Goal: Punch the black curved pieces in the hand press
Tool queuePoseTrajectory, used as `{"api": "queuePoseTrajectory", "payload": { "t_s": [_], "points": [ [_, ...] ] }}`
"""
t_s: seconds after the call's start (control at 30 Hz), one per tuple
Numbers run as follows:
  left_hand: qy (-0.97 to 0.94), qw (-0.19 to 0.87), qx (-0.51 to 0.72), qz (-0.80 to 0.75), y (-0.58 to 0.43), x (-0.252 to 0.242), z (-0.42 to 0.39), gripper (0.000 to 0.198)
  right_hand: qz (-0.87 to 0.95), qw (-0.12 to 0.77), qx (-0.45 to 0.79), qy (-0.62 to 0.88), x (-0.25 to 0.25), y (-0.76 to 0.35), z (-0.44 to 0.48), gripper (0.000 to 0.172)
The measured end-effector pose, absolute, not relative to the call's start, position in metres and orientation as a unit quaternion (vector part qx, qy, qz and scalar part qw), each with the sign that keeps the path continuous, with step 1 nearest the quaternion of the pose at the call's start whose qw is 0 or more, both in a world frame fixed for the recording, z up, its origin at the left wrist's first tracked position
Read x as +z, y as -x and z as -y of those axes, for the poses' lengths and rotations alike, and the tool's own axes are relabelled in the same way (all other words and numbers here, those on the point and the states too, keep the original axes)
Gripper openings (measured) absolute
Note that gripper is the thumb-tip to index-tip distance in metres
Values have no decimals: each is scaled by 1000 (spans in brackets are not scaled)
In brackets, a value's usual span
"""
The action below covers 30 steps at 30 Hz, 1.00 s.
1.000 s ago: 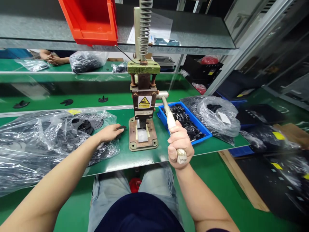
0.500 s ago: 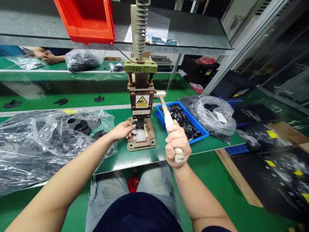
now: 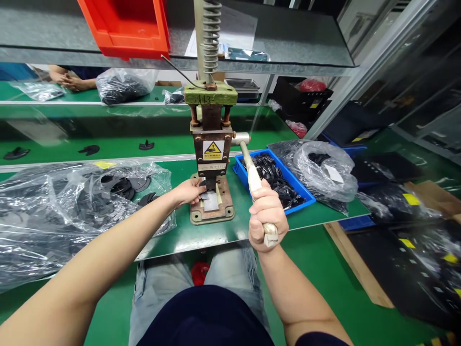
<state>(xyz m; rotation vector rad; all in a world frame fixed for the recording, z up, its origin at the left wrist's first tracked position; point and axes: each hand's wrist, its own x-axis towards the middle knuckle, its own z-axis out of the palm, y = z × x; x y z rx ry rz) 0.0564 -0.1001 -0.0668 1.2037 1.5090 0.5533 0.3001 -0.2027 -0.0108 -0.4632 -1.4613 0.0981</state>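
Note:
A rusty hand press (image 3: 212, 144) with a yellow warning label and a tall spring stands on the green table. My right hand (image 3: 267, 221) is closed round the pale press lever (image 3: 252, 175), which slants down toward me. My left hand (image 3: 189, 191) reaches onto the press base plate (image 3: 212, 211), its fingers pinched on a small black part (image 3: 204, 188) under the ram. Flat black parts (image 3: 126, 185) lie in clear plastic bags left of that hand.
A blue tray (image 3: 302, 199) of small black pieces sits right of the press, with a bagged bundle (image 3: 324, 168) beyond it. A red bin (image 3: 126, 26) rests on the upper shelf. Another person's hands (image 3: 68, 81) lie on the far bench. Dark bags cover the floor at right.
My left hand moved from the table beside the bags to the press base, bringing a small black part under the ram. My right hand stayed on the lever.

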Motion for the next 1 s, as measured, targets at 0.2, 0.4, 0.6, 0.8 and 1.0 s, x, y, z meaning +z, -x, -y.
{"api": "queuePoseTrajectory", "payload": {
  "t_s": [0.2, 0.4, 0.6, 0.8, 1.0],
  "points": [
    [-565, 537, 275, -563, -57, -58, 123, 28, 674, 707, 54, 206, -9, -305, 202, 14],
    [-705, 367, 206, -571, 35, -34, 147, 33, 663, 720, 46, 201, -10, -303, 198, 16],
    [-672, 186, 10, -717, 138, -41, 143, 33, 653, 729, 51, 202, -9, -299, 199, 15],
    [-683, 147, -37, -714, 128, -61, 149, 70, 658, 724, 49, 200, -7, -301, 199, 14],
    [-630, 156, -73, -757, 118, -63, 140, 94, 663, 721, 55, 197, -6, -302, 200, 13]
  ]
}}
